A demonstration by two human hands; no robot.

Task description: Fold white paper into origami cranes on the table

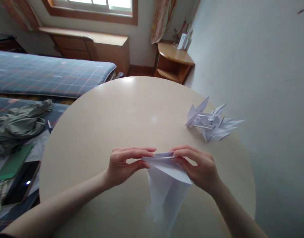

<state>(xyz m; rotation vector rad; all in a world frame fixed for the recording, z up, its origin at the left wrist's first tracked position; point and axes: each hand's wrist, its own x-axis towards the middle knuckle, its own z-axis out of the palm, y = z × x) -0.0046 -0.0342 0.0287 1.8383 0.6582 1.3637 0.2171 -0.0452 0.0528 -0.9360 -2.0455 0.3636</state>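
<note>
Light and quick to crease: a folded white paper sheet (167,188) pinched at its far edge

The sheet is in front of the person, over the near half of a smooth, round, cream-coloured surface (104,122). The left hand (122,167) grips the left end of its far, folded edge, thumb below and fingers above; the right hand (203,168) pinches the right end in much the same way. Between them the edge runs nearly straight, with layers showing, while a long flap narrows toward the person. Whether its tip touches the surface cannot be told.

The paper should weigh next to nothing and be soft across its single-layer flap, yet stiffer where layers stack along the fold. It looks dry and matt, so slipping between finger and thumb seems a small risk; stray creases and tearing at the corners seem the larger ones. The best hold is probably the layered edge, close to both ends, with light fingertip pressure; the loose flap would likely buckle if squeezed.

Well apart, toward the far right, sits a cluster of pointed, folded white paper pieces (211,122), whose thin tips would probably bend under a careless touch.
</note>
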